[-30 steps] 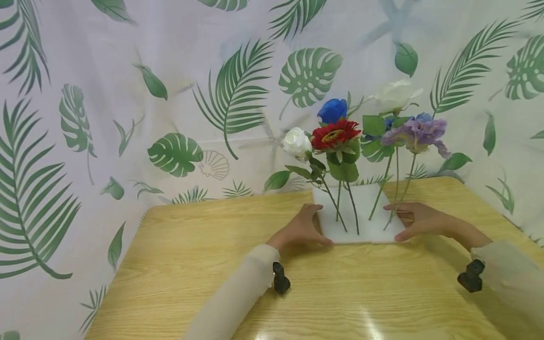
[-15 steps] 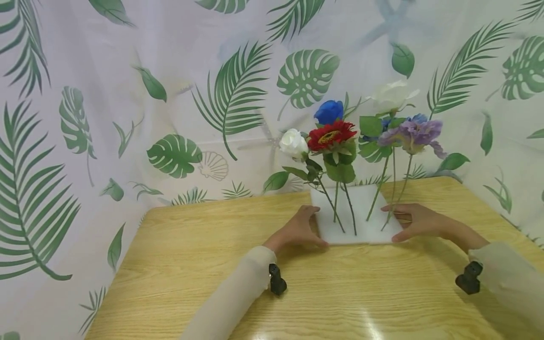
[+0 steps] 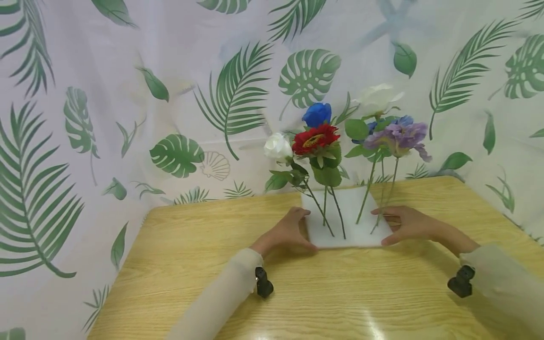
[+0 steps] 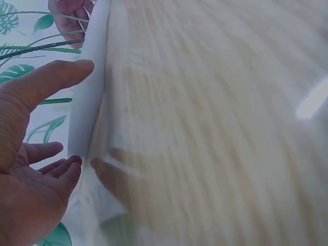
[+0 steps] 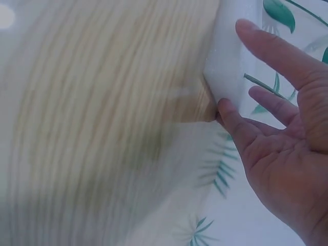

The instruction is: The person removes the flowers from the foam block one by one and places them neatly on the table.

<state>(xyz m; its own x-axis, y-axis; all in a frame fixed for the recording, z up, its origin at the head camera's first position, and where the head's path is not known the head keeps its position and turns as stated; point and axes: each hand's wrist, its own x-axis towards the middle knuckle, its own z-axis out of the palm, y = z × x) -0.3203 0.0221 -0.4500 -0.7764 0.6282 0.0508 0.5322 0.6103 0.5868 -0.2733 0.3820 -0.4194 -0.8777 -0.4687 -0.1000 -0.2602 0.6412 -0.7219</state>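
Flat white foam block stuck with artificial flowers sits on the wooden table, far side. Left hand and right hand flank it, straight fingers pressing its side edges, nothing clasped.

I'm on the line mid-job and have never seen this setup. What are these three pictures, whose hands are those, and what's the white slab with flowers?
No machine here: a person works with two bare hands. The wide picture comes from a camera on their head; the two blurry close-ups come from cameras strapped to each wrist. On the wooden table lies a flat white foam block with artificial flowers stuck upright in it: white, red, blue and purple. The left hand rests against the block's left edge, the right hand against its right edge, fingers fairly straight, not gripping. A leaf-print curtain hangs behind.
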